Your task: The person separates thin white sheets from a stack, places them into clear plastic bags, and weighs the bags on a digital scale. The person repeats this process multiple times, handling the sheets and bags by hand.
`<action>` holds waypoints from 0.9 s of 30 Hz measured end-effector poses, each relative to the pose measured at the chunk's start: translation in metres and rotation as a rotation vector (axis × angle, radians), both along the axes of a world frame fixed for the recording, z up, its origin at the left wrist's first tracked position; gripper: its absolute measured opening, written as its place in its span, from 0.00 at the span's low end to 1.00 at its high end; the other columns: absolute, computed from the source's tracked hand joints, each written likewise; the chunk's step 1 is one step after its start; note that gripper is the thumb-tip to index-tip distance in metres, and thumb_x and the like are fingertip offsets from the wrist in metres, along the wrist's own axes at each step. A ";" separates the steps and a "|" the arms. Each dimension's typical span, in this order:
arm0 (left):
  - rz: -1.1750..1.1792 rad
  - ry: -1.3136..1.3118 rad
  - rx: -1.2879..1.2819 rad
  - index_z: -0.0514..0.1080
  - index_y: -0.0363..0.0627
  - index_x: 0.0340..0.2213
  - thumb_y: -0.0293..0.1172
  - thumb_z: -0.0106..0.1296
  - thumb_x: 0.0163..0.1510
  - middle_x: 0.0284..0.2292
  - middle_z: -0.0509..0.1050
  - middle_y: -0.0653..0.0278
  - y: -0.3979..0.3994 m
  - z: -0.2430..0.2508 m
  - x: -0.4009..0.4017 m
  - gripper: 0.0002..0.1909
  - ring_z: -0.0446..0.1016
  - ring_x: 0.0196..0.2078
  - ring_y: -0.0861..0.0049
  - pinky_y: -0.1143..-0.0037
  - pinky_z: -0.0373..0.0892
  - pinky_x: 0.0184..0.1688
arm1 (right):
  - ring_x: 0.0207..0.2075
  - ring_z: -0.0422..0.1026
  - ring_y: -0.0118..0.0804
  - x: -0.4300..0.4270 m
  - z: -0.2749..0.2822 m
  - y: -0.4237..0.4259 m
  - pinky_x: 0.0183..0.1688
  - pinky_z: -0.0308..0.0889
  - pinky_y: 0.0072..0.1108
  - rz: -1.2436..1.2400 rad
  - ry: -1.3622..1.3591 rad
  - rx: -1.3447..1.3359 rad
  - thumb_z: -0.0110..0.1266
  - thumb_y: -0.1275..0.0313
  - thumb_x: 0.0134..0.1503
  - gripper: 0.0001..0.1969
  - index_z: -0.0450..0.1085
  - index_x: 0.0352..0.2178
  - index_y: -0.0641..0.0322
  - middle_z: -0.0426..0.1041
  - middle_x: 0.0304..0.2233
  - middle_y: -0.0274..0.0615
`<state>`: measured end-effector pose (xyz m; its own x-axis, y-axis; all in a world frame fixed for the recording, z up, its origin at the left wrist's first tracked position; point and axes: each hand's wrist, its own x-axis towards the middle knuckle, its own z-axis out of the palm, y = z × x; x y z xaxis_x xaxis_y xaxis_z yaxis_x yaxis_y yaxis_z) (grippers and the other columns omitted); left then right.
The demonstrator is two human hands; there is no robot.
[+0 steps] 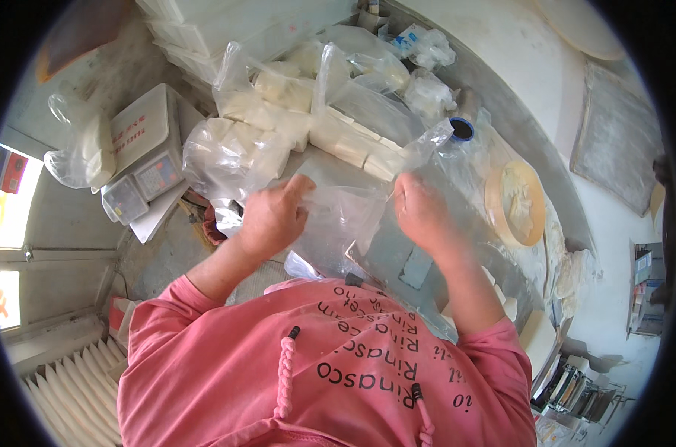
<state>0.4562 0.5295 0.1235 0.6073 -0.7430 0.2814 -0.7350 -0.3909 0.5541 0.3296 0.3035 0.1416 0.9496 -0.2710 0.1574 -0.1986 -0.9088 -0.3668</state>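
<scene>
A clear plastic bag (343,215) is stretched between my two hands in front of my chest. My left hand (276,212) has its fingers curled on the bag's one side. Opposite it, my right hand (422,209) is closed on the bag's other edge. Just beyond my hands, pale stacked pieces (357,145), perhaps dough sheets or noodles, lie in an open clear bag. More pale pieces fill another clear bag (237,151) past my left hand, and further bagged ones (285,86) lie behind.
A weighing scale (156,173) with a white container (142,125) on it stands at left. White plastic bins (204,28) are stacked at the back. A round wooden-rimmed sieve (491,207) rests at right, near a blue-rimmed roll (462,129). Lower right is a metal roller machine (575,388).
</scene>
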 end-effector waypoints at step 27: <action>-0.245 1.519 -0.488 0.73 0.41 0.32 0.28 0.51 0.55 0.22 0.74 0.64 0.102 -0.019 -0.002 0.05 0.62 0.15 0.83 0.80 0.56 0.16 | 0.51 0.67 0.49 0.072 -0.142 -0.008 0.50 0.63 0.37 -0.246 -0.170 0.439 0.47 0.55 0.56 0.29 0.57 0.57 0.54 0.65 0.53 0.47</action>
<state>0.4543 0.6315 0.1046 0.4174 -0.8836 -0.2119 0.5662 0.0705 0.8212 0.4014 0.2960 -0.0004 0.8208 -0.5573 0.1256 -0.2908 -0.5968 -0.7478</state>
